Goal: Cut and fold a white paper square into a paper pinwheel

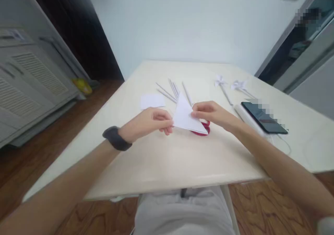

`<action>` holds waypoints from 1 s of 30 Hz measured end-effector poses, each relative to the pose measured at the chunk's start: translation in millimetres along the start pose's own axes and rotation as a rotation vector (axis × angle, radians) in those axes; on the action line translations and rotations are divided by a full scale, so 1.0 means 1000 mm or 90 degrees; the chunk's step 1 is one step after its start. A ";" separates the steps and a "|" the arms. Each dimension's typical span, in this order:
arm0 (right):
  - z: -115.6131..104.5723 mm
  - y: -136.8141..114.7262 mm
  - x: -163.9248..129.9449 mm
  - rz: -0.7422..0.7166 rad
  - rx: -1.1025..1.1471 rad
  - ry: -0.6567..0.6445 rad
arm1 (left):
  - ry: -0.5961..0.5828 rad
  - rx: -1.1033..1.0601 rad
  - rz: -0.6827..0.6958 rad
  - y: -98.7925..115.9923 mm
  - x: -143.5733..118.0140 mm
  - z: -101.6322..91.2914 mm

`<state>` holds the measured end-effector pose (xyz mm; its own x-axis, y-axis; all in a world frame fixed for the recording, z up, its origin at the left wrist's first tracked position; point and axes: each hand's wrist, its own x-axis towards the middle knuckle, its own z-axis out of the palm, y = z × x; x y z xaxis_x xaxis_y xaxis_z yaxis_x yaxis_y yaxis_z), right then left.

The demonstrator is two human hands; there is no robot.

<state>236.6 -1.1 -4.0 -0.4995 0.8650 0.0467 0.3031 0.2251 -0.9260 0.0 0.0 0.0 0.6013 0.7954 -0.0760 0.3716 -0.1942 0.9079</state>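
Observation:
A white sheet of paper folded into a triangle (185, 115) is held up between my two hands, above the table. My left hand (159, 120) pinches its lower left corner between thumb and fingers. On the opposite edge, my right hand (208, 112) grips the paper the same way. Red-handled scissors (208, 128) lie just behind and below the triangle, partly hidden by it. Beyond my hands lie several thin rolled paper sticks (167, 93), and a stack of white paper (152, 101) rests left of them.
Two paper pinwheels on sticks (220, 81) lie at the far right of the cream table (167, 165). Nearer, a dark phone (263, 117) rests on a white block (247, 119) with a cable (287, 144). A wall (182, 26) stands behind the table.

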 end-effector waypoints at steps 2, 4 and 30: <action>0.001 -0.001 -0.001 -0.003 0.038 0.000 | -0.012 0.008 0.012 0.000 -0.002 0.002; 0.001 -0.001 -0.001 -0.004 0.071 -0.005 | 0.004 0.014 0.029 0.000 -0.004 0.004; 0.036 -0.001 -0.015 -0.060 -0.013 0.032 | 0.100 -0.297 0.100 -0.002 -0.003 0.015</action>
<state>214.6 -29.9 -16.7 -0.4857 0.8609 0.1517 0.2740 0.3147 -0.9088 8.1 -10.9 -8.0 0.4983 0.8605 0.1059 -0.0913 -0.0694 0.9934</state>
